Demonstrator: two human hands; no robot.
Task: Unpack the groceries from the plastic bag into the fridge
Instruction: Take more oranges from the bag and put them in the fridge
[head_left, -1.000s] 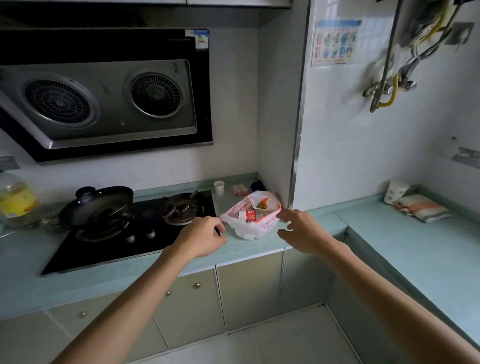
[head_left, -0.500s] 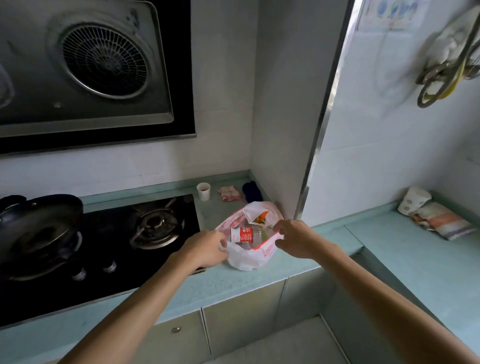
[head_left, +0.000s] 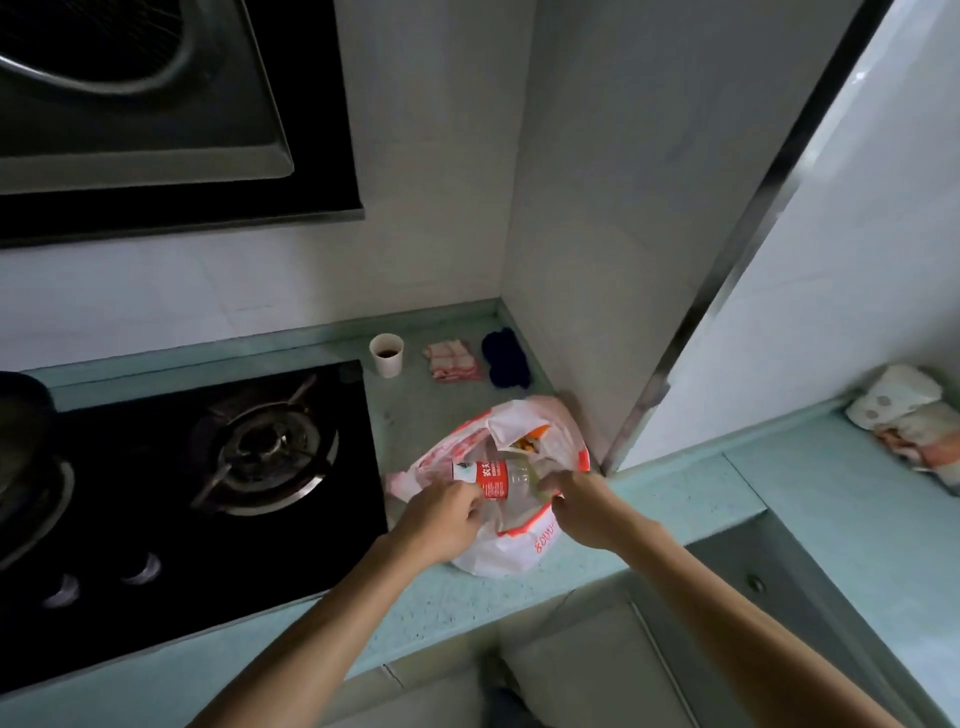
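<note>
- Fingers of the left hand (head_left: 445, 517) curl closed on the near rim of the plastic bag (head_left: 511, 551); right hand (head_left: 584, 506) pinches the opposite rim.
- Bag sits on the pale green counter (head_left: 675, 499) beside the gas hob (head_left: 208, 467), a red-labelled clear bottle (head_left: 493, 479) lying inside.

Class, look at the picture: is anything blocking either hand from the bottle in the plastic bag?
Nothing visible. Both the left hand and right hand are at the plastic bag's open mouth, where the bottle lies exposed.

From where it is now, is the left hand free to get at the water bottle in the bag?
Probably yes. The left hand is already at the plastic bag's open mouth, beside the bottle's red label. The right hand holds the opposite rim, and nothing covers the bottle.
</note>
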